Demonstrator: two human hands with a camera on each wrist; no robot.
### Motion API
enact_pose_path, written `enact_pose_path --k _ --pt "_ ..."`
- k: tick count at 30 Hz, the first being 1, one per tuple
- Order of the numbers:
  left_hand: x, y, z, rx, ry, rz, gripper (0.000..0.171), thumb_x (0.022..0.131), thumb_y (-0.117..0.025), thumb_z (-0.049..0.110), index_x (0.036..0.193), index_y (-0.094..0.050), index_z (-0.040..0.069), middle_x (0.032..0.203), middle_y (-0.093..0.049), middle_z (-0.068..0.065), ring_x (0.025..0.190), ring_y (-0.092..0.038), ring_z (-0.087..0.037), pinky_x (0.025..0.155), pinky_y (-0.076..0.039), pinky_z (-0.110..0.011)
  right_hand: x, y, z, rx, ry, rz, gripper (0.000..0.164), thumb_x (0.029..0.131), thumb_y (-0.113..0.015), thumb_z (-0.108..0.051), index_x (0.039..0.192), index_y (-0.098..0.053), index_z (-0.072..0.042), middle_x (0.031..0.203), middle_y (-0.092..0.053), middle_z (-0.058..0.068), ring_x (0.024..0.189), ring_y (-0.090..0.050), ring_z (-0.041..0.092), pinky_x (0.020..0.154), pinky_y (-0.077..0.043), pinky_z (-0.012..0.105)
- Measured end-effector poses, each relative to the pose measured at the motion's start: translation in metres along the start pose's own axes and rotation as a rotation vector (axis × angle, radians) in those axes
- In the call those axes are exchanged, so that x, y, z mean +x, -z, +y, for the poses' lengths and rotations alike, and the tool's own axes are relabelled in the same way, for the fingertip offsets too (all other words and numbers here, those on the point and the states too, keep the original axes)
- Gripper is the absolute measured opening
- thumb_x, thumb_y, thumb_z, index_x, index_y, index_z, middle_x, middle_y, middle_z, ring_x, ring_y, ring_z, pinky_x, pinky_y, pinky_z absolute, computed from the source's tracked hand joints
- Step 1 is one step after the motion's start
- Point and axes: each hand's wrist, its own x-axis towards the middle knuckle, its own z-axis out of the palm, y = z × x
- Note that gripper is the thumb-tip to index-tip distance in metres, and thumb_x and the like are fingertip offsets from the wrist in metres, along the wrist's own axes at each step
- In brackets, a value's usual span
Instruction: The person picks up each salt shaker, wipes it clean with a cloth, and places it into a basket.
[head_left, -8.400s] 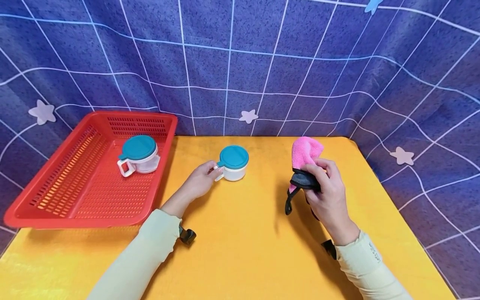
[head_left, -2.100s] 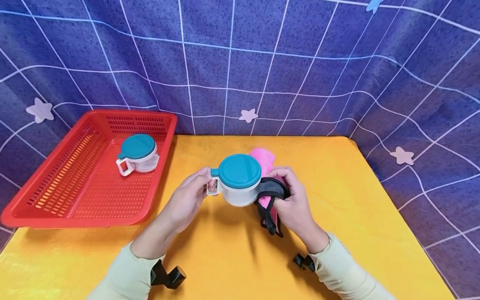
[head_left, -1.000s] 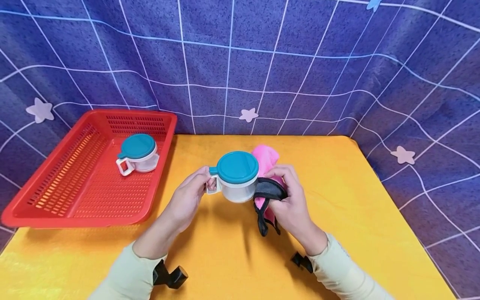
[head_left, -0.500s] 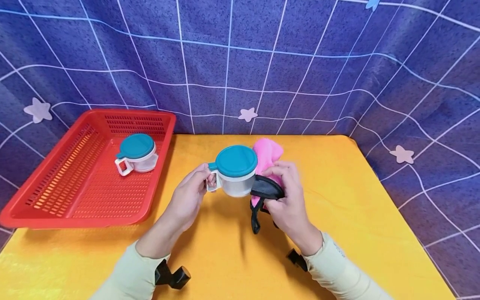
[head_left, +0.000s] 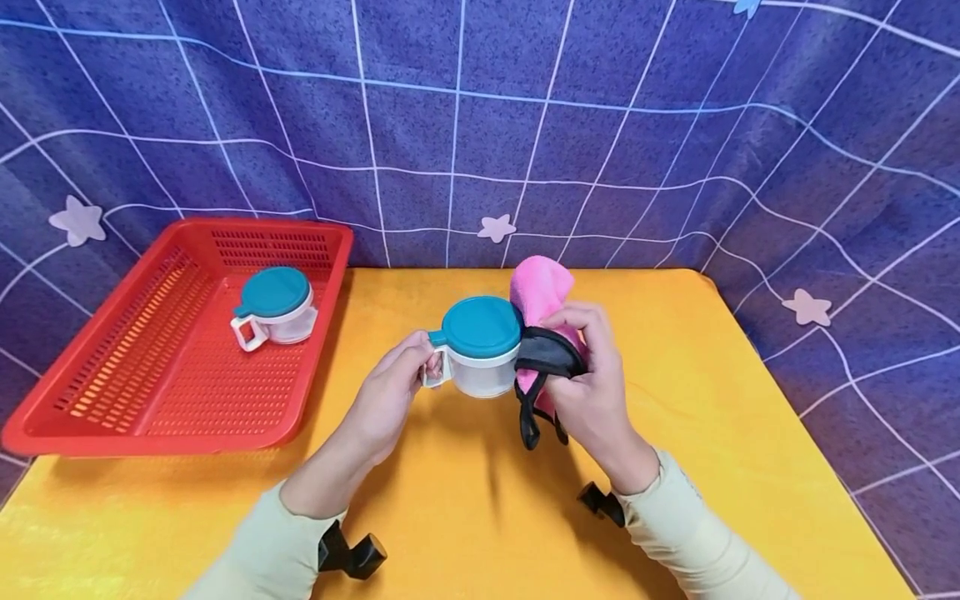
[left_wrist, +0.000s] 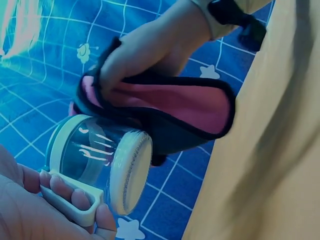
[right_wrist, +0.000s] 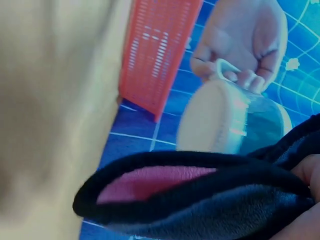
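My left hand grips the white handle of a clear jar with a teal lid, held upright above the table. In the left wrist view my fingers curl through the jar's handle. My right hand pinches a folded pink cloth with a dark grey side and black edging. The cloth's dark fold touches the right side of the jar. The right wrist view shows the cloth close up, with the jar's pale base behind it.
A red perforated basket sits at the left of the yellow table. Inside it stands a second teal-lidded jar with a white handle. A blue gridded curtain with stars hangs behind the table.
Since 8.4 seconds ago, the jar has been lifted off the table by its handle, and the cloth has come left against it. In the last half second, both hands have shifted slightly right.
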Motion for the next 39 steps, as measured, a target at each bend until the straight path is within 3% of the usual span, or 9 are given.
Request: enact_pose_path --k 7,14,19,25,29,34,39 --pt "0.001 -0.001 0.001 -0.031 0.024 0.012 0.024 0.107 -0.031 0.012 0.086 -0.039 0.003 0.088 -0.035 -0.007 0.09 -0.04 -0.021 0.084 -0.033 -0.032 -0.011 -0.003 0.001 -0.175 0.098 -0.006 0.028 0.08 -0.078 0.001 0.106 -0.068 -0.004 0.118 -0.056 0.022 0.118 -0.052 0.036 0.104 -0.041 0.04" --pt "0.002 0.003 0.005 -0.078 0.038 0.041 0.025 0.108 -0.03 0.013 0.087 -0.037 0.004 0.09 -0.034 -0.008 0.092 -0.039 -0.02 0.084 -0.031 -0.033 -0.031 -0.008 0.01 -0.236 0.07 -0.069 0.036 0.077 -0.082 0.004 0.107 -0.067 -0.009 0.12 -0.052 0.021 0.114 -0.052 0.034 0.103 -0.043 0.033" --pt "0.002 0.002 0.004 0.013 0.037 0.029 0.023 0.107 -0.032 0.012 0.086 -0.038 0.003 0.089 -0.035 -0.008 0.09 -0.039 -0.021 0.082 -0.031 -0.033 -0.027 -0.006 0.01 -0.238 0.07 -0.078 0.037 0.077 -0.084 0.004 0.108 -0.066 -0.007 0.121 -0.051 0.021 0.117 -0.053 0.033 0.105 -0.044 0.032" --pt "0.002 -0.001 0.002 0.116 0.042 0.01 0.022 0.106 -0.033 0.012 0.088 -0.04 0.003 0.088 -0.035 -0.008 0.089 -0.039 -0.022 0.082 -0.03 -0.034 -0.01 -0.005 0.001 -0.256 0.146 -0.027 0.03 0.08 -0.082 -0.002 0.107 -0.068 -0.006 0.121 -0.052 0.025 0.116 -0.055 0.034 0.1 -0.047 0.033" --pt "0.003 -0.003 0.001 0.083 0.041 0.021 0.022 0.106 -0.034 0.012 0.086 -0.04 0.003 0.087 -0.035 -0.008 0.087 -0.038 -0.021 0.081 -0.031 -0.032 -0.005 -0.006 -0.003 -0.316 0.24 -0.037 0.024 0.083 -0.078 -0.007 0.105 -0.069 -0.007 0.12 -0.052 0.026 0.115 -0.052 0.04 0.096 -0.047 0.034" --pt "0.005 -0.003 0.005 0.003 0.045 0.046 0.025 0.107 -0.033 0.014 0.085 -0.039 0.004 0.088 -0.034 -0.007 0.088 -0.038 -0.019 0.081 -0.031 -0.032 -0.012 -0.012 -0.002 -0.415 0.345 -0.04 0.016 0.091 -0.075 -0.018 0.102 -0.068 -0.008 0.116 -0.055 0.026 0.11 -0.051 0.045 0.093 -0.043 0.044" --pt "0.005 -0.001 0.01 -0.087 0.047 0.077 0.025 0.109 -0.032 0.015 0.088 -0.039 0.004 0.09 -0.035 -0.006 0.09 -0.039 -0.018 0.082 -0.033 -0.03 -0.027 -0.019 0.005 -0.482 0.373 -0.075 0.012 0.099 -0.066 -0.023 0.103 -0.065 -0.012 0.116 -0.055 0.024 0.108 -0.051 0.043 0.086 -0.039 0.05"
